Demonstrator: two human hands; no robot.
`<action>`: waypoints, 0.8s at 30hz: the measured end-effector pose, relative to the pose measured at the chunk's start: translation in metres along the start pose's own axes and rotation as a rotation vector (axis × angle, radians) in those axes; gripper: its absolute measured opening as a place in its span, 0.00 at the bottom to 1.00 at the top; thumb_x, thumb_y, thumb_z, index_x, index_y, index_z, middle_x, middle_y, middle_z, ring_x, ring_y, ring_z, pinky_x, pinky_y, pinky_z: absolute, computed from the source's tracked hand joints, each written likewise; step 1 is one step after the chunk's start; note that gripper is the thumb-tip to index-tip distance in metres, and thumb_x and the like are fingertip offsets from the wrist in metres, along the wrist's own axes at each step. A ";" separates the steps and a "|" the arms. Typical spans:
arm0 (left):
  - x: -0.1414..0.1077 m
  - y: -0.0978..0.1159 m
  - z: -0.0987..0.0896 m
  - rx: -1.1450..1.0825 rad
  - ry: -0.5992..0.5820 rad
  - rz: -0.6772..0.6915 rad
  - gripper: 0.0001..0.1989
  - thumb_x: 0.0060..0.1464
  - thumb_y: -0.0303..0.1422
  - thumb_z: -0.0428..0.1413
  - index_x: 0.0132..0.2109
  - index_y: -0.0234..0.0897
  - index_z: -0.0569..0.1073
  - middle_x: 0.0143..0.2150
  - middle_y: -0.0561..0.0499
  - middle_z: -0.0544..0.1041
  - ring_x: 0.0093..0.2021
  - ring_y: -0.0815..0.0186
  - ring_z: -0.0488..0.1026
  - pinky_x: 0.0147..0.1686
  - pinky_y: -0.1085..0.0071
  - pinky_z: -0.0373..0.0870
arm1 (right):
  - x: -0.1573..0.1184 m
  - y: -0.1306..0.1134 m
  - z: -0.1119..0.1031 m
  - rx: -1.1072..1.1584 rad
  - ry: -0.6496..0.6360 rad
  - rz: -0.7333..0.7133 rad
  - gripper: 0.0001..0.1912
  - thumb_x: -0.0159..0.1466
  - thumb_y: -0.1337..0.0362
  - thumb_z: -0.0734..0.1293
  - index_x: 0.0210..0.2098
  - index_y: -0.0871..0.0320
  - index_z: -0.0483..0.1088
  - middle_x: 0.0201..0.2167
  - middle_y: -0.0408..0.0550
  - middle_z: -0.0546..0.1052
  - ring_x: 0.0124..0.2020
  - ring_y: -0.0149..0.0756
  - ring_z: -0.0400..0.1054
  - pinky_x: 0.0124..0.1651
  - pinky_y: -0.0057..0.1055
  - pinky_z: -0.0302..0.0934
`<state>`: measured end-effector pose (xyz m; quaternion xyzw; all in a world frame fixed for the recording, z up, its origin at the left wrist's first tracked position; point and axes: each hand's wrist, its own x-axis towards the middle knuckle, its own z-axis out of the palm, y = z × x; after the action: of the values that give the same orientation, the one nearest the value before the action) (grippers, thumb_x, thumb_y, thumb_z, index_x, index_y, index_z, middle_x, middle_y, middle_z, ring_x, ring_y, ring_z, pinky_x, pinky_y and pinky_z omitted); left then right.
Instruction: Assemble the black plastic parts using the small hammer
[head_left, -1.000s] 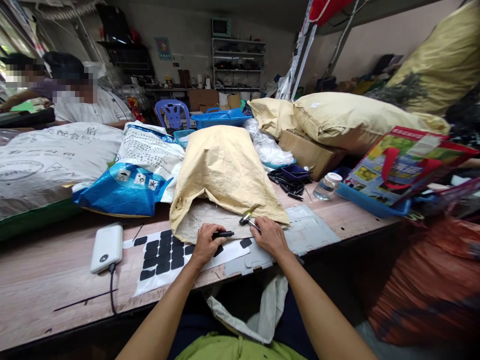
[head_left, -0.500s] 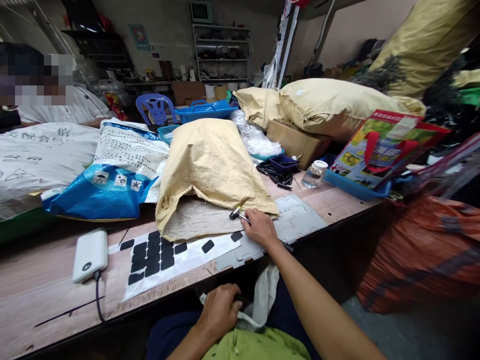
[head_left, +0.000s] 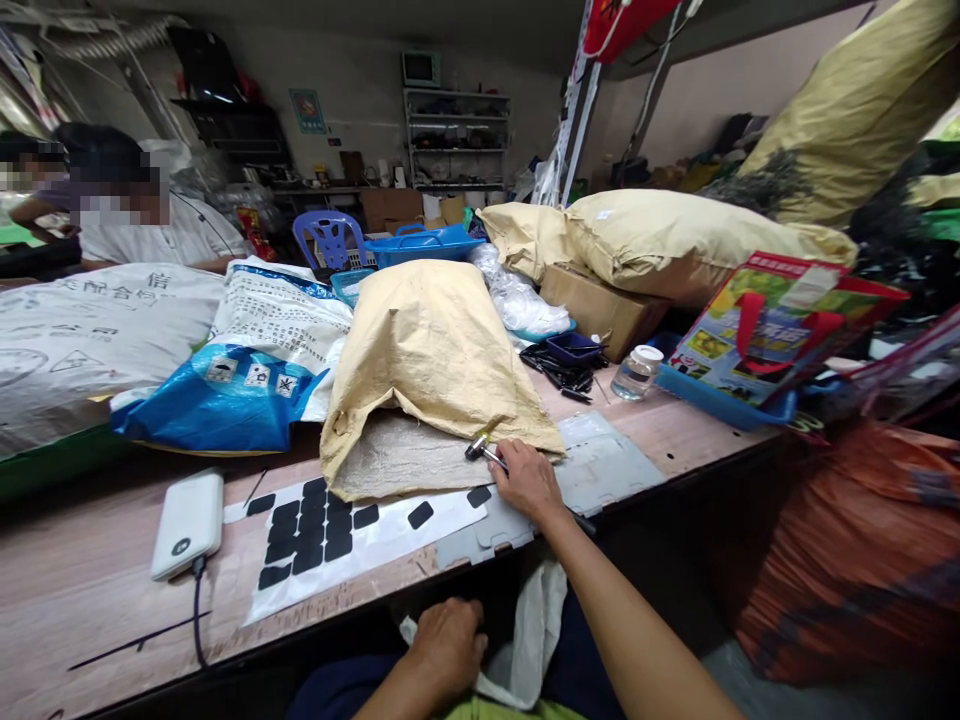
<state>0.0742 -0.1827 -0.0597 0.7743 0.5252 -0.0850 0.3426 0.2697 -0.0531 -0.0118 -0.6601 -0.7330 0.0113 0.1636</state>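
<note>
A small hammer-like tool (head_left: 477, 447) with a dark head and a metal shaft lies over the lower right edge of a beige woven sack (head_left: 442, 350). My right hand (head_left: 527, 480) is closed around its handle, whose dark end shows past the wrist. Below the sack's open mouth is a white sheet (head_left: 375, 540) bearing several black rounded patches (head_left: 311, 525). My left hand (head_left: 448, 640) rests low near my lap, beside a pale cloth strip (head_left: 541, 620); its fingers are curled, and whatever they hold, if anything, is hidden.
A white power bank (head_left: 189, 525) with a cable lies left on the table. Printed sacks (head_left: 255, 350) stand behind it. To the right are a clear jar (head_left: 637, 372), black pieces, a blue tray (head_left: 727, 398) and an orange sack (head_left: 862, 560). People sit at the far left.
The view has tilted up a little, so the table and sacks appear lower in the picture. My right hand still holds the tool at the sack's edge.
</note>
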 end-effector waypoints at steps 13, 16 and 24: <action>0.106 -0.045 -0.199 -0.095 0.604 -0.233 0.15 0.59 0.28 0.50 0.49 0.37 0.77 0.45 0.39 0.81 0.49 0.50 0.77 0.45 0.61 0.70 | -0.001 0.009 0.001 0.167 -0.044 -0.118 0.03 0.66 0.64 0.66 0.39 0.55 0.68 0.40 0.45 0.75 0.42 0.37 0.66 0.45 0.32 0.51; 0.137 -0.049 -0.212 -0.055 0.636 -0.182 0.17 0.57 0.26 0.50 0.51 0.38 0.76 0.47 0.38 0.80 0.51 0.48 0.76 0.48 0.57 0.70 | -0.004 0.009 -0.002 0.180 -0.060 -0.167 0.04 0.65 0.64 0.68 0.39 0.55 0.67 0.39 0.44 0.74 0.41 0.37 0.65 0.44 0.32 0.50; 0.193 -0.026 -0.237 -0.056 0.728 0.142 0.24 0.53 0.32 0.59 0.57 0.31 0.74 0.62 0.36 0.73 0.66 0.45 0.63 0.67 0.56 0.58 | -0.006 0.007 -0.004 0.092 -0.087 -0.167 0.06 0.66 0.61 0.66 0.41 0.55 0.67 0.40 0.46 0.75 0.43 0.39 0.65 0.44 0.33 0.48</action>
<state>0.0816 0.1155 0.0120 0.7787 0.5597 0.2342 0.1593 0.2780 -0.0587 -0.0106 -0.5874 -0.7906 0.0598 0.1621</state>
